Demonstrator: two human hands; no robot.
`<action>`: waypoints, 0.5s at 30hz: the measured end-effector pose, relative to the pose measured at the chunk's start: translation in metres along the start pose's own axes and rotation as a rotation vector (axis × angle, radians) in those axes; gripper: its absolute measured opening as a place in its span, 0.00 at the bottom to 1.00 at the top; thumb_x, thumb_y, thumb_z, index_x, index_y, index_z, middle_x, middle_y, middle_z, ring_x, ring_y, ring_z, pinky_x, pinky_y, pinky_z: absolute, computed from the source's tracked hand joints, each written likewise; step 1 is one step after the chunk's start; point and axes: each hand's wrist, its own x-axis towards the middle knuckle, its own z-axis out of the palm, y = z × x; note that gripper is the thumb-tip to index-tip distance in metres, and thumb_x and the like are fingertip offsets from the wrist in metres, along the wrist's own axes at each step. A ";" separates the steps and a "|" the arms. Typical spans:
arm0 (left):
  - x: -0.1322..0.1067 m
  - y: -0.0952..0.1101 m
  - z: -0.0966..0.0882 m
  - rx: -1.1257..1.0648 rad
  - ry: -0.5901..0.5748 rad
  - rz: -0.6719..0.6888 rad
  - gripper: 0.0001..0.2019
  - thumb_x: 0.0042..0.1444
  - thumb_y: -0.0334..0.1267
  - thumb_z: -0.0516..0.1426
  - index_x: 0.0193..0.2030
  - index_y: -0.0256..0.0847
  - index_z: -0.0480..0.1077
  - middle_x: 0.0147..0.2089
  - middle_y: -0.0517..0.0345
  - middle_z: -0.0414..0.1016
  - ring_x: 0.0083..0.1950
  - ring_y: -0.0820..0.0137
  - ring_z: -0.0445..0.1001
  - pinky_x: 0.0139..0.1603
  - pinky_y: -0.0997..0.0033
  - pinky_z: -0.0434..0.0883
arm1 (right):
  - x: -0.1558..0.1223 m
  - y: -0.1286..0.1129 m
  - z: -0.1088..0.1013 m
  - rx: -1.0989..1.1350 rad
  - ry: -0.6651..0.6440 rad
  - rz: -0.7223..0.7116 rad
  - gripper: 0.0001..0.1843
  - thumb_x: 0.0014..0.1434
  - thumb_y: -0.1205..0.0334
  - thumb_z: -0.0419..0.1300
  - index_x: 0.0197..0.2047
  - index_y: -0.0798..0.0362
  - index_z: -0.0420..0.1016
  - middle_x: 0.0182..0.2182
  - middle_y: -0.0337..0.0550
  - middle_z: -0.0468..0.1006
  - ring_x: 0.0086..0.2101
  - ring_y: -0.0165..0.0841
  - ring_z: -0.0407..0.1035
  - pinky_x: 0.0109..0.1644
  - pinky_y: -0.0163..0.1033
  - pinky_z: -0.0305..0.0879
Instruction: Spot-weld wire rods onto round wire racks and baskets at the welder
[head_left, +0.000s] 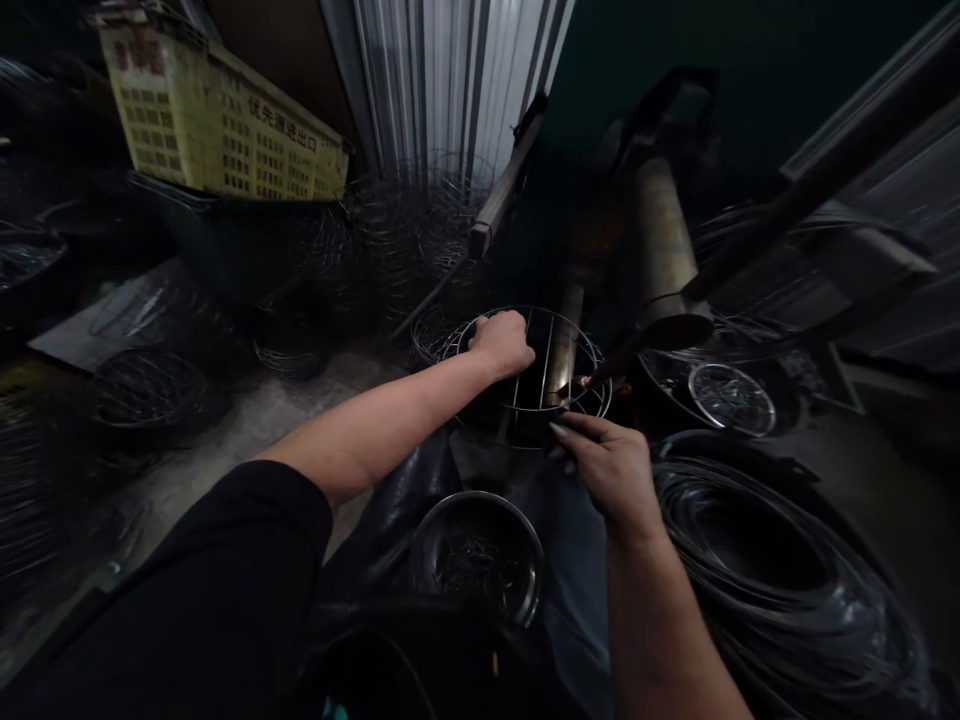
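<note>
Round wire rack (547, 365): shiny silver, straight bars side by side like stripes. Dark rod tip (592, 381): glowing orange-red. Steel bowl (480, 493): dull silver rim, dark inside. Wire coils (780, 590): black, rings on rings. Sleeve (187, 590): plain black. Yellow sign (217, 120): red letters, rows of little dark squares. Metal wall (450, 70): silver-white, gray up-and-down stripes. Floor (225, 470): gray, blotchy.

The only view looks from my head, forward and down, close over my left hand (501, 343) and right hand (609, 475) at the frame's lower middle.
</note>
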 end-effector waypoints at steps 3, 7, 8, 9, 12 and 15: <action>0.000 0.006 0.001 0.024 0.050 0.010 0.15 0.54 0.36 0.56 0.47 0.37 0.73 0.52 0.46 0.75 0.57 0.54 0.72 0.57 0.59 0.70 | -0.002 0.000 0.005 0.127 0.095 0.010 0.27 0.37 0.47 0.71 0.35 0.61 0.83 0.16 0.41 0.76 0.15 0.29 0.64 0.18 0.35 0.60; 0.003 0.016 0.004 0.033 0.081 0.063 0.15 0.54 0.36 0.54 0.49 0.38 0.73 0.52 0.46 0.74 0.56 0.55 0.71 0.58 0.57 0.68 | -0.005 0.006 0.008 0.195 0.204 -0.048 0.23 0.39 0.50 0.71 0.35 0.59 0.83 0.18 0.40 0.78 0.16 0.29 0.66 0.19 0.35 0.63; 0.004 0.018 0.005 0.038 0.083 0.075 0.16 0.54 0.35 0.54 0.49 0.38 0.72 0.53 0.46 0.73 0.56 0.55 0.71 0.59 0.56 0.68 | -0.005 0.008 0.008 0.194 0.223 -0.058 0.22 0.39 0.50 0.70 0.34 0.58 0.83 0.19 0.40 0.78 0.15 0.29 0.65 0.19 0.35 0.63; 0.005 0.020 0.006 0.044 0.084 0.088 0.16 0.55 0.35 0.54 0.50 0.39 0.72 0.53 0.46 0.72 0.56 0.55 0.70 0.60 0.56 0.67 | -0.005 0.010 0.006 0.189 0.242 -0.065 0.21 0.40 0.50 0.70 0.34 0.58 0.83 0.20 0.40 0.79 0.16 0.29 0.66 0.19 0.35 0.64; 0.011 0.026 0.010 0.054 0.077 0.121 0.17 0.56 0.35 0.52 0.51 0.40 0.73 0.54 0.47 0.71 0.57 0.56 0.69 0.61 0.55 0.65 | -0.004 0.017 0.002 0.169 0.295 -0.078 0.21 0.42 0.50 0.70 0.35 0.58 0.83 0.24 0.42 0.81 0.17 0.28 0.66 0.20 0.35 0.66; 0.018 0.028 0.012 0.055 0.069 0.150 0.18 0.56 0.34 0.52 0.52 0.43 0.74 0.55 0.49 0.71 0.57 0.56 0.69 0.62 0.55 0.64 | -0.001 0.020 -0.002 0.191 0.305 -0.074 0.20 0.43 0.50 0.70 0.34 0.58 0.83 0.22 0.42 0.80 0.18 0.30 0.68 0.21 0.36 0.67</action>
